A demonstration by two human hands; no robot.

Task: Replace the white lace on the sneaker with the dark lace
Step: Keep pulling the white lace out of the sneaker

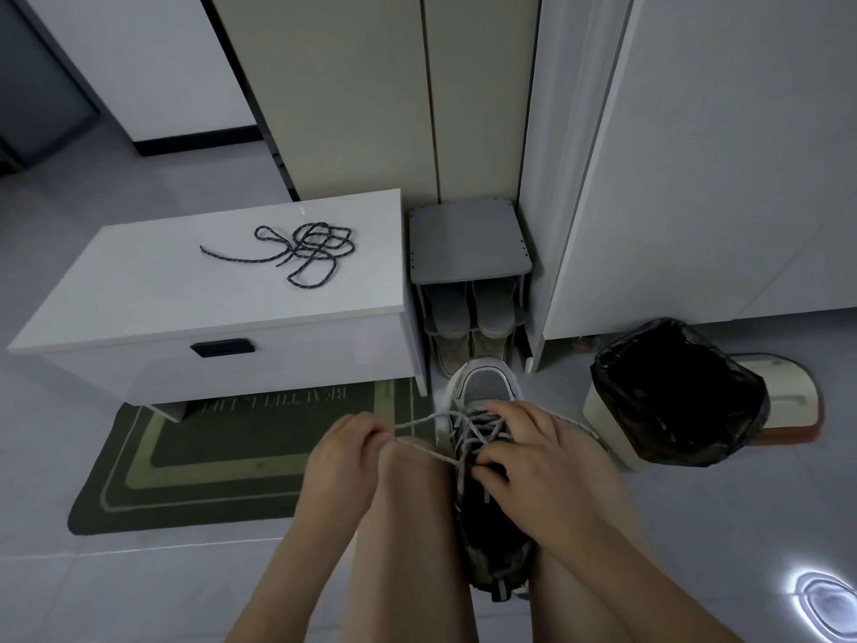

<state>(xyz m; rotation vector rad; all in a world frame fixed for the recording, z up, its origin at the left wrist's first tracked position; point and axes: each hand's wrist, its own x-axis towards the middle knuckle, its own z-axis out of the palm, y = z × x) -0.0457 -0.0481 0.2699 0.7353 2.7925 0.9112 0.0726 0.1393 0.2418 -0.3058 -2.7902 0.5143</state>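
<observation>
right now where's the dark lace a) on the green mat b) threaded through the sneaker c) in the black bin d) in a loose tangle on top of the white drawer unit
d: the dark lace lies tangled on top of the white drawer unit, while the sneaker carries only the white lace.

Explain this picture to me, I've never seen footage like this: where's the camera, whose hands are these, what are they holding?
No machine here: a person wears one camera on the head, looking down at their own hands. The sneaker sits between their legs. The left hand pinches a loose strand of the white lace; the right hand curls its fingers into the lacing. The dark lace lies coiled on the white cabinet, untouched. A lined bin stands at right.
</observation>
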